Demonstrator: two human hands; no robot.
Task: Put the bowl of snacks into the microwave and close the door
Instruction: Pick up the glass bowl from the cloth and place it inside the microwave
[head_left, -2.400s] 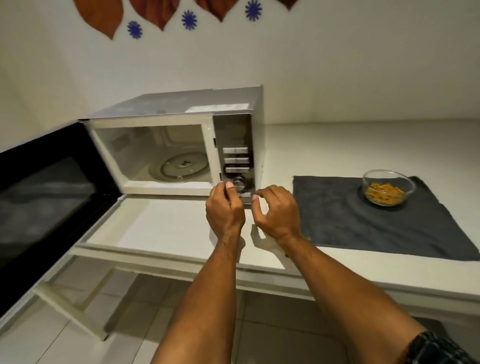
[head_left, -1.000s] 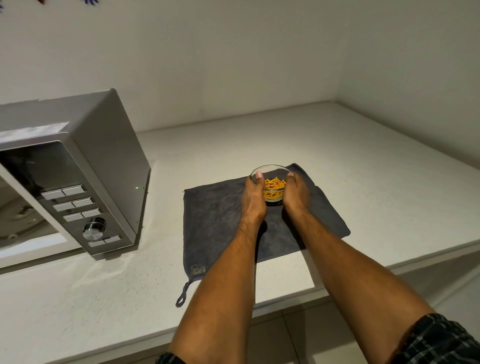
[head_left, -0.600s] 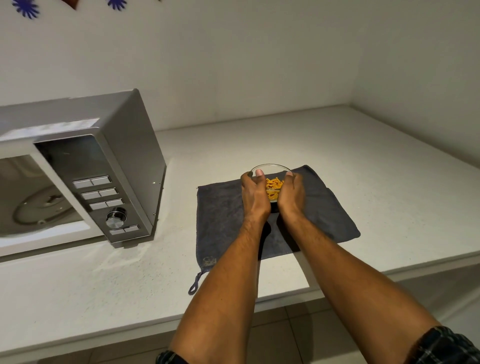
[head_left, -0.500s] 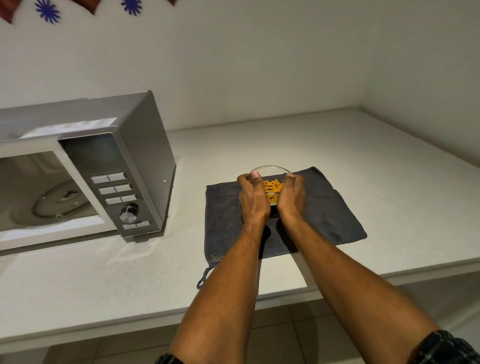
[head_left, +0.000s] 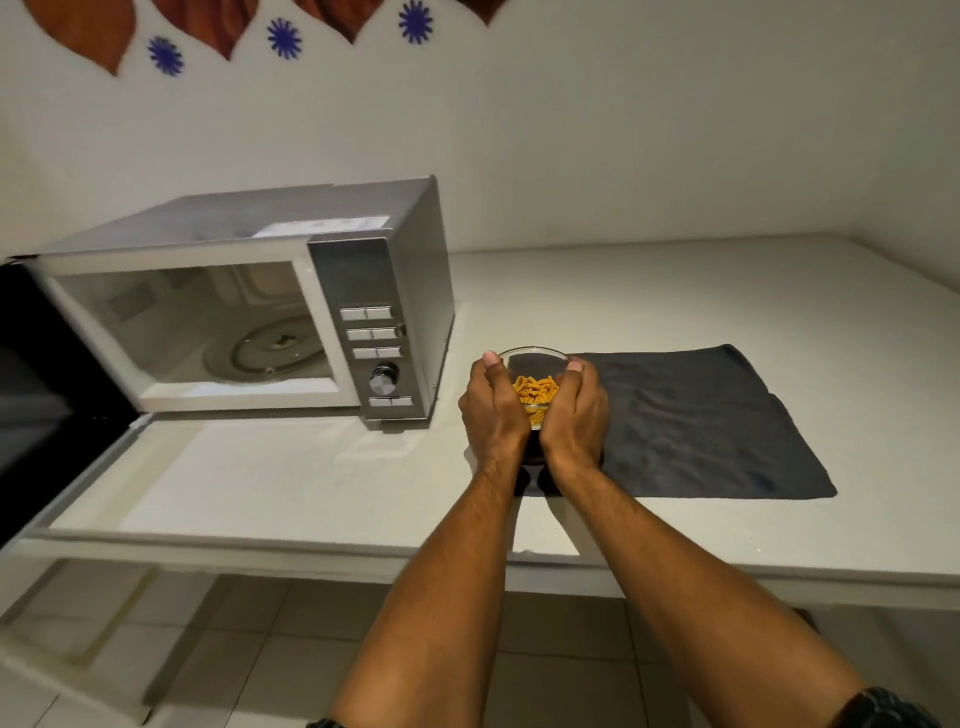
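A small clear glass bowl with orange snacks in it is held between both my hands, lifted over the left end of a dark grey cloth. My left hand cups its left side and my right hand cups its right side, thumbs on the rim. To the left stands a silver microwave. Its black door hangs wide open at the far left, and its cavity shows a glass turntable with nothing on it.
The white counter runs right into a corner with the wall. Its front edge crosses below my forearms, with tiled floor underneath. The microwave's control panel with buttons and a dial faces me, just left of the bowl.
My hands closed on the bowl and carried it left off the middle of the cloth toward the microwave. The view swung left, bringing the open cavity and door into sight.
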